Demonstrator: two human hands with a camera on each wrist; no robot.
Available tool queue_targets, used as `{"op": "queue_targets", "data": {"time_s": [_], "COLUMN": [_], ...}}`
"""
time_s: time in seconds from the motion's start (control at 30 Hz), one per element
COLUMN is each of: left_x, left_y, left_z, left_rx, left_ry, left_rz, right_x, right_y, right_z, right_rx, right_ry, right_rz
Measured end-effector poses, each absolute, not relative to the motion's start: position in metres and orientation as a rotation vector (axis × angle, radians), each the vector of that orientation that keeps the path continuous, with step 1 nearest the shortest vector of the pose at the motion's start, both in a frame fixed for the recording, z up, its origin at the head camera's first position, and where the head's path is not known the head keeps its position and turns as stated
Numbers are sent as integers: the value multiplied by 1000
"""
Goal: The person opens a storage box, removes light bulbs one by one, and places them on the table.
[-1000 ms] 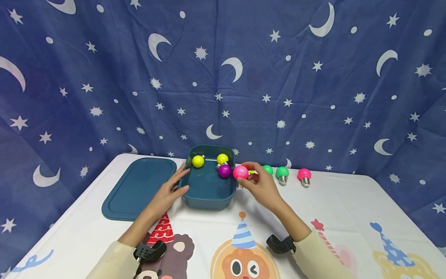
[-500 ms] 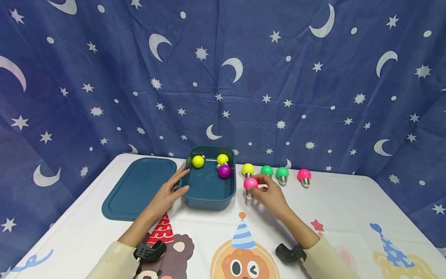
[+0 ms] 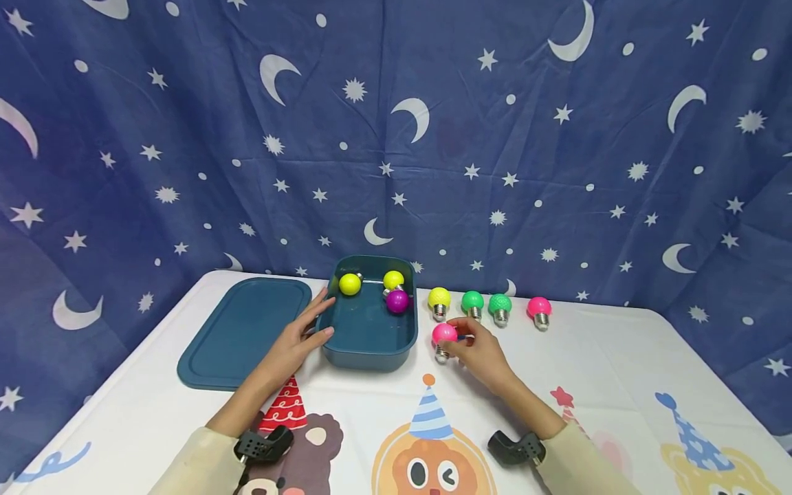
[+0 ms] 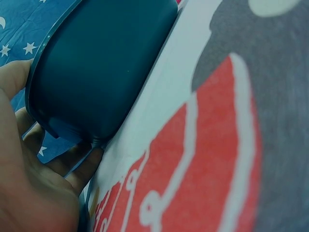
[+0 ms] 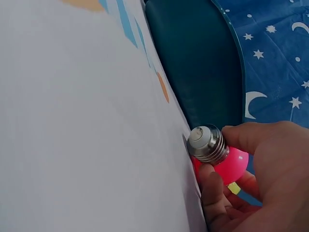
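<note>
My right hand (image 3: 479, 352) pinches a pink light bulb (image 3: 443, 335) between thumb and fingers, low over the white tablecloth just right of a dark teal box (image 3: 371, 359). The bulb's metal screw base (image 5: 207, 144) points toward the near side in the right wrist view. My left hand (image 3: 301, 342) lies against the box's left wall, fingers spread, with its thumb at the rim (image 4: 30, 92). Inside the box lie two yellow bulbs, one at the back left (image 3: 350, 284) and one at the back right (image 3: 393, 280), and a purple bulb (image 3: 397, 301).
Right of the box, a yellow bulb (image 3: 439, 301), two green bulbs (image 3: 473, 304) and another pink bulb (image 3: 540, 309) stand in a row along the table's back. A flat teal lid (image 3: 244, 333) lies left of the box. Behind hangs a blue star-and-moon curtain (image 3: 445, 137).
My right hand has brought the pink bulb from the box's right rim down and nearer me, onto the cloth side, uncovering the yellow bulb behind. My left hand stays at the box.
</note>
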State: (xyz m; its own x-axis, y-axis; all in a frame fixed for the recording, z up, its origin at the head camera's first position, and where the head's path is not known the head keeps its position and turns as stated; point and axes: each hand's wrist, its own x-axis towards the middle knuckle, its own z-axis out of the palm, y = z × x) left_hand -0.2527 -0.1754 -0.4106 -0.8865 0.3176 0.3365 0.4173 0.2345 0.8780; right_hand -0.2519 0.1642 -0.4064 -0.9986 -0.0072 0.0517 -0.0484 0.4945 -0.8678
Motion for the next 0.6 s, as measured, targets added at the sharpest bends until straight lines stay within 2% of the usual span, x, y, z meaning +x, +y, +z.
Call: {"op": "queue_targets", "data": {"time_s": [0.6], "left_x": [-253], "left_y": [-177], "left_z": [-411], "left_rx": [-717], "left_ry": [-2413], "left_rz": [-1732], "right_x": [-255], "right_y": [166], "right_z": [-409], "right_rx": [95], "right_ry": [-2702], "right_rz": [1533]}}
